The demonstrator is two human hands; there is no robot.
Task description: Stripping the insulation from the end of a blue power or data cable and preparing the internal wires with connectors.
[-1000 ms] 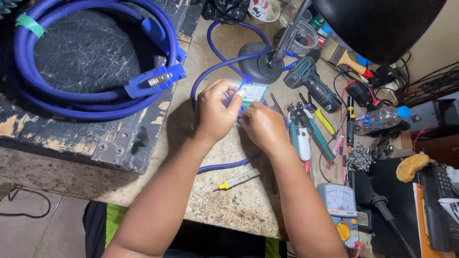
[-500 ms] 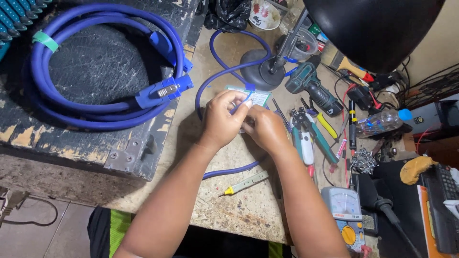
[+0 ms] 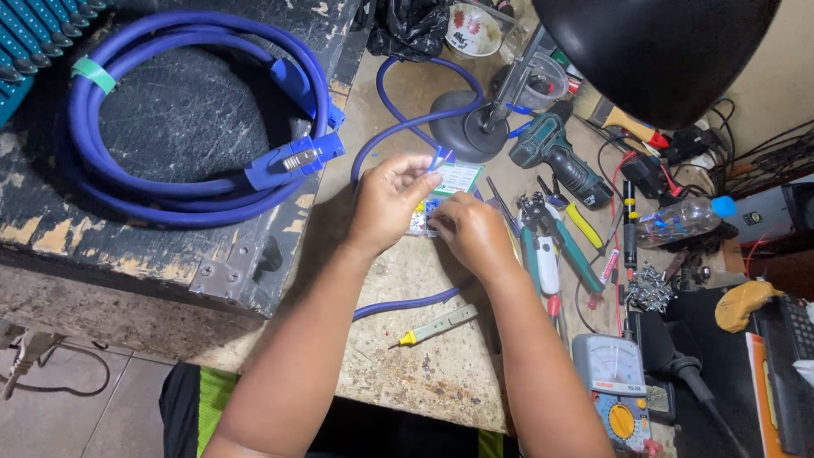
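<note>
Packet (image 3: 454,182) of small parts sits at the middle of the workbench (image 3: 424,373), held between both hands: a little clear plastic bag with a white and green card at its top and what look like small coloured pieces inside, though the fingers hide most of it. Left hand (image 3: 388,202) grips its upper left edge, thumb and fingers pinched shut on the plastic. Right hand (image 3: 473,231) is curled over the lower right part of the bag with its fingertips pressed down on it (whether it pinches the bag or only steadies it, I cannot tell). A blue cable (image 3: 398,127) loops round behind the hands and comes out again below the right wrist, running along the bench. Just past the packet stands the round base of a desk lamp (image 3: 462,131), whose big black shade fills the upper right corner. To the right lie a dark green cordless drill (image 3: 560,161), pliers (image 3: 543,229) with teal handles, a plastic bottle (image 3: 682,219) with a blue cap and, nearer the bench edge, an analogue multimeter (image 3: 615,386). A small yellow-tipped screwdriver (image 3: 437,326) lies near the front edge, between the forearms. On the dark worn case (image 3: 170,254) to the left rests a coil of thick blue cable (image 3: 195,110) with a blue connector
</note>
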